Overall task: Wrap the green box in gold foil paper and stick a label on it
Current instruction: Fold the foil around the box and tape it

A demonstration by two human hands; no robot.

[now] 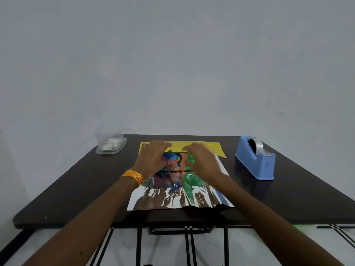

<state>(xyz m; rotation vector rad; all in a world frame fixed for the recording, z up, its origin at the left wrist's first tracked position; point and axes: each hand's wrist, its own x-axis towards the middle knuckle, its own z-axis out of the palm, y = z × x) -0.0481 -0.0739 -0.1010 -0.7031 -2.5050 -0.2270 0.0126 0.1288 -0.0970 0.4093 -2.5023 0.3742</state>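
Head view: the dark counter (76, 189) carries a sheet of gold foil paper (163, 198), spread flat at its middle. A blue tape dispenser (256, 158) stands apart to the right. The left hand (153, 156) lies with fingers straight on the green box (190, 159), which sits on the sheet's far half. The right hand (200, 160) also rests on it, too blurred to tell its grip. A clear container (110, 144) holding white pieces sits far left.

Green box (176, 160) mostly hidden under left hand (151, 158) and right hand (199, 160). Right hand motion-blurred, grip unreadable. Clear tub (110, 144) contents too small to tell, possibly white pads. Table (288, 198) right corner cut off by picture edge.
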